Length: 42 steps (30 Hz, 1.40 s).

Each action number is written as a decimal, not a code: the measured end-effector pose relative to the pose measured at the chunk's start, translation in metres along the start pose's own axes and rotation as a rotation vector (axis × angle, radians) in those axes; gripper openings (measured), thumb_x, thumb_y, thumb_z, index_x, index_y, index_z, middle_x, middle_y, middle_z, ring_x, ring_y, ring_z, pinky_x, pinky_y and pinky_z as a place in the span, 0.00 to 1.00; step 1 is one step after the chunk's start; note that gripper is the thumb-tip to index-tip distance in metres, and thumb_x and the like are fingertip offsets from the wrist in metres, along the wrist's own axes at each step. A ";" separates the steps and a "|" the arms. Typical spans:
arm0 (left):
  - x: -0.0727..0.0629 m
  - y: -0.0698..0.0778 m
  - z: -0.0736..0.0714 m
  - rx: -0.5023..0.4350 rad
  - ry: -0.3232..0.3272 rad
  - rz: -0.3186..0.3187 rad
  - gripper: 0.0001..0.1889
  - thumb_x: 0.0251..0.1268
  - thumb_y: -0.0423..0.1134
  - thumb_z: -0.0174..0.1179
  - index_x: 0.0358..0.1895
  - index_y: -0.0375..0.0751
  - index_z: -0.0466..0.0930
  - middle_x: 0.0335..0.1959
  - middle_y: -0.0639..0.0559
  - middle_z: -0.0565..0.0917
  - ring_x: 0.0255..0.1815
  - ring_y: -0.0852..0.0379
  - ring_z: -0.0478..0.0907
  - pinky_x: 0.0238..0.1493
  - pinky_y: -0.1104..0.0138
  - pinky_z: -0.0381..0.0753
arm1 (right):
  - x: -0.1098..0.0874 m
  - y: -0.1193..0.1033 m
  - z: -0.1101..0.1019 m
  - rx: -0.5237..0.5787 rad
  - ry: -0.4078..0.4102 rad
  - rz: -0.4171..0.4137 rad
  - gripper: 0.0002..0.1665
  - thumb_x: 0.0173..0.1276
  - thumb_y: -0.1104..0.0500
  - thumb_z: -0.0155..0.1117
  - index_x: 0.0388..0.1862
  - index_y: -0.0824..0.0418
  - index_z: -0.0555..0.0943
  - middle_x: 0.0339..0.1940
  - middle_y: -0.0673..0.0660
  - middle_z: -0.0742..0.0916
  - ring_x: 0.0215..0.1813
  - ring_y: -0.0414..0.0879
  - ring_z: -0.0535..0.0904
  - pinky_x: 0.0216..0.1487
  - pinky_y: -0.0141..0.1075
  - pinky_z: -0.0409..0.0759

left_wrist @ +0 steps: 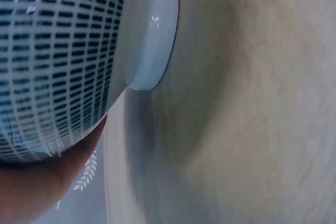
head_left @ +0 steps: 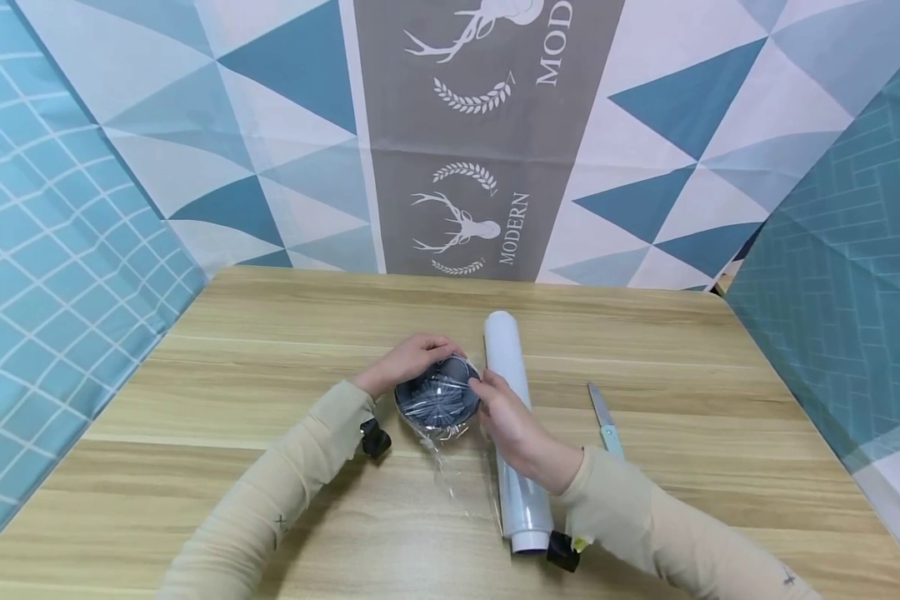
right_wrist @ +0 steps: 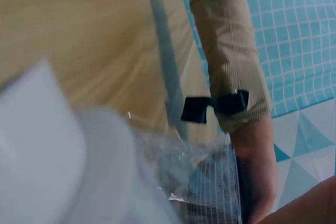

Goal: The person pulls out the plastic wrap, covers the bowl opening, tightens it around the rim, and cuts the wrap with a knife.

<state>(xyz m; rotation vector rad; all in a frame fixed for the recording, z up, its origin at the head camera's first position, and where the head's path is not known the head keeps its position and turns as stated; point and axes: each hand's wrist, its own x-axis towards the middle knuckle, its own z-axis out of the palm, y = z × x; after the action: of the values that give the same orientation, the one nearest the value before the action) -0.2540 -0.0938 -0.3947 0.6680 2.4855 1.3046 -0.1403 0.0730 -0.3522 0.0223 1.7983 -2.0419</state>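
Observation:
A bowl [head_left: 438, 396] with a dark inside stands mid-table, crinkled clear cling film [head_left: 440, 414] stretched over its near part. Outside, the bowl [left_wrist: 58, 51] is white with rows of dark dashes, above a plain white foot [left_wrist: 157, 32]. My left hand [head_left: 412, 360] grips the bowl at its far left rim, fingers along the edge. At the right rim my right hand [head_left: 513, 421] pinches the film's edge between thumb and fingers. Loose film trails from the bowl's near side towards a white film roll [head_left: 506, 358], which lies under my right hand and wrist.
Scissors or a knife with a pale blue handle [head_left: 611, 437] lie to the right of the roll, partly hidden by the right sleeve. A patterned cloth [head_left: 457, 167] hangs behind the wooden table [head_left: 307, 317]. Black wrist mounts [head_left: 375, 439] sit by both cuffs.

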 end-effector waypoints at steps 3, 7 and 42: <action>-0.001 0.001 0.001 -0.023 0.018 -0.017 0.15 0.70 0.41 0.45 0.46 0.40 0.81 0.46 0.47 0.82 0.53 0.53 0.74 0.58 0.59 0.67 | -0.003 0.003 0.003 0.035 -0.017 0.004 0.37 0.72 0.58 0.36 0.69 0.73 0.35 0.71 0.71 0.48 0.72 0.61 0.40 0.70 0.52 0.41; -0.003 -0.002 0.001 -0.058 0.038 -0.010 0.16 0.69 0.43 0.46 0.45 0.40 0.81 0.46 0.47 0.82 0.53 0.53 0.74 0.58 0.59 0.67 | -0.007 0.010 0.008 0.063 -0.037 -0.001 0.35 0.71 0.60 0.36 0.69 0.70 0.35 0.70 0.70 0.51 0.72 0.61 0.44 0.69 0.53 0.42; -0.017 0.003 0.011 -0.223 0.273 -0.260 0.16 0.69 0.41 0.44 0.50 0.40 0.79 0.55 0.45 0.77 0.60 0.48 0.69 0.63 0.55 0.61 | 0.004 0.019 0.039 0.170 0.143 -0.010 0.43 0.69 0.62 0.39 0.69 0.64 0.25 0.72 0.67 0.43 0.73 0.58 0.41 0.71 0.47 0.40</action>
<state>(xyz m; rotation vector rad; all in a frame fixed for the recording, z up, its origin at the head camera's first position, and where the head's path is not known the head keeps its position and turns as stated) -0.2343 -0.0930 -0.3976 0.1161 2.4685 1.6232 -0.1277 0.0335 -0.3650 0.2146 1.7026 -2.2453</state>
